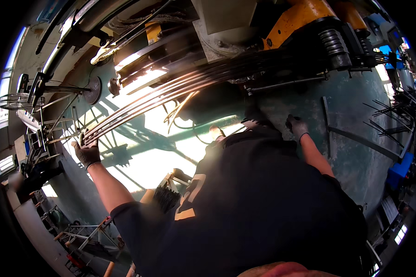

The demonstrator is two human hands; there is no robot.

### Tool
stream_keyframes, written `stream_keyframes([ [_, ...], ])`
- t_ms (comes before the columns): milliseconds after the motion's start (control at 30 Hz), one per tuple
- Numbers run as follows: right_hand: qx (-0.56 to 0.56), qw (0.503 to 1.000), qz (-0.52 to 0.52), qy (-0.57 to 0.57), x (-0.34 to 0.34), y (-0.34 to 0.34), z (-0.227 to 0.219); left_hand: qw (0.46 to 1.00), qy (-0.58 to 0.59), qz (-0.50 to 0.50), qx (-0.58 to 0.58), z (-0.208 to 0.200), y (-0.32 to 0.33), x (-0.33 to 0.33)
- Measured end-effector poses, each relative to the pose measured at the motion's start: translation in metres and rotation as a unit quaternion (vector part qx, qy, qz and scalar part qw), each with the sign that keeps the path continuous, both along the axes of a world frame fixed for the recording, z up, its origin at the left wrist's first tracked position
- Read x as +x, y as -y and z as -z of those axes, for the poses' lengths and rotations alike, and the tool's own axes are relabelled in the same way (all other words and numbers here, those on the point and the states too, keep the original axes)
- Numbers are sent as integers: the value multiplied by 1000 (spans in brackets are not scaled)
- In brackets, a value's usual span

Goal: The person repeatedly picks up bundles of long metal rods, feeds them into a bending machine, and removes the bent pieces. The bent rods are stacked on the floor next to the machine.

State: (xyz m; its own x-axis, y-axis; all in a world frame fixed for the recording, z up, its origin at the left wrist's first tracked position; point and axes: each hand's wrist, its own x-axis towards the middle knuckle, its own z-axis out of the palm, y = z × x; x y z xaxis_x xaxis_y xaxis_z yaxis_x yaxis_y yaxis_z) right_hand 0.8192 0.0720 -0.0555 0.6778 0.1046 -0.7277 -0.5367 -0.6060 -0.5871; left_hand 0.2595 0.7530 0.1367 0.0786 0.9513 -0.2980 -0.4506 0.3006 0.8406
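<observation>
My left hand (87, 153), in a dark work glove, is closed around the left ends of several long thin metal rods (145, 99). The bundle slants up to the right, where it runs into the shadow beneath the machine. My left arm is stretched out to the side. My right hand (298, 126), gloved in grey with dark fingers, hangs low over the floor, apart from the rods. Its fingers look loosely bent, with nothing visible in them.
Ahead stands a machine with an orange arm (298, 21) and a coiled spring (333, 42). A metal floor frame (363, 141) lies to the right, near a rack of dark rods (393, 117). A round disc base (93, 90) and stands are at the left. A brush (165, 198) is below.
</observation>
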Motion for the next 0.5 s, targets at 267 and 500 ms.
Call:
stream_keyframes([
  [267,-137,946,-290,54,105,66,107,957,59,-165,-233,85,166,153],
  [500,-214,521,-561,606,191,84,164,922,71,62,-376,161,297,322],
])
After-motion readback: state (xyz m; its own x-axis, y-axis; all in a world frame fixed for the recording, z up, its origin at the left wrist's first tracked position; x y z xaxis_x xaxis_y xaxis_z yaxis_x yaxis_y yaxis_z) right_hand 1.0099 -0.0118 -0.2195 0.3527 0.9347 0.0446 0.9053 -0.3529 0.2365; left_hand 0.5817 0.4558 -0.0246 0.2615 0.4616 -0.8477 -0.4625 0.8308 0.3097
